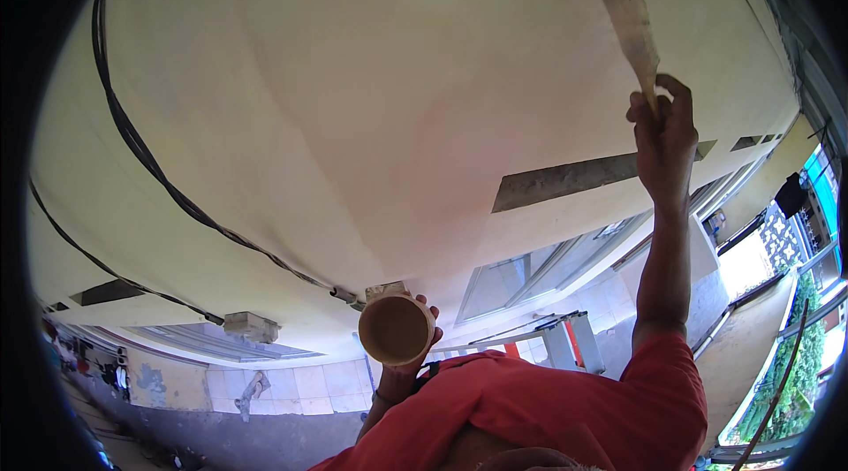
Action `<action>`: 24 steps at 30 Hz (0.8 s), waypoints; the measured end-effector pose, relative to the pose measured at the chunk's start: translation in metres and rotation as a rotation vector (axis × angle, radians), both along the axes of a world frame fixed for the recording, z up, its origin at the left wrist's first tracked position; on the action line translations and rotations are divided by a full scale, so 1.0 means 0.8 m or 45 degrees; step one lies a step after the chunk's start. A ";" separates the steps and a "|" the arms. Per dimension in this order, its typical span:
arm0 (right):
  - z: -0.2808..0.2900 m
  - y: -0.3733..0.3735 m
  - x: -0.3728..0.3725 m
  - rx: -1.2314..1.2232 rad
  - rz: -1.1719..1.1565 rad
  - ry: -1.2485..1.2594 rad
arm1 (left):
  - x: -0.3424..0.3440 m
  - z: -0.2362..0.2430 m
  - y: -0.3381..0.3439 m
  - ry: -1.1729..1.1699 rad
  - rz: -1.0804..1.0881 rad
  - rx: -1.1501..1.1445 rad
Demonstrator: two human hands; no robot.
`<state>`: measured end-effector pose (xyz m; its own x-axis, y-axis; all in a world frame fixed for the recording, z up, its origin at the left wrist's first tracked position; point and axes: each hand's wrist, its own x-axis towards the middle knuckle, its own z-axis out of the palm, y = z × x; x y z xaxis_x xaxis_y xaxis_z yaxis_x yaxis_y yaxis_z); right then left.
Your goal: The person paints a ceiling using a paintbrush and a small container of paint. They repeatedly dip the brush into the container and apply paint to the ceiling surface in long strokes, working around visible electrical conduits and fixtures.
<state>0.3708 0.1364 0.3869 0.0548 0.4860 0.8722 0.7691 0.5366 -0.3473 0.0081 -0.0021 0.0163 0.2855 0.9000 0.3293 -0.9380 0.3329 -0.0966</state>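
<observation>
High on the right, my right hand (664, 131) is closed round the thin handle of a flat, pale brown paintbrush (631, 25). Its wide end points up, with a split in the tip, close to the cream wall (397, 100); whether it touches the wall, I cannot tell. Lower, near the middle, my left hand (430, 330) grips a round cream tub (396, 330) from its right side, with part of the hand hidden behind it. The tub's open mouth faces me. Its inside is tan, and I cannot make out how much it holds.
Black cables (168, 184) run down the wall to a small box behind the tub; another box (252, 327) sits further left. A dark slot (565, 181) cuts the wall behind my right wrist. Windows (552, 268), a tiled floor and a grey-and-red object (570, 343) lie below.
</observation>
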 end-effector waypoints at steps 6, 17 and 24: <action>0.085 0.039 -0.010 0.202 -0.219 -0.106 | -0.013 -0.018 -0.017 0.099 0.065 -0.109; -0.226 -0.051 -0.151 -0.530 0.504 -0.151 | -0.032 -0.015 -0.018 0.056 0.069 -0.163; -0.118 -0.061 -0.104 -0.380 0.433 0.167 | -0.051 -0.026 -0.016 0.129 0.125 -0.138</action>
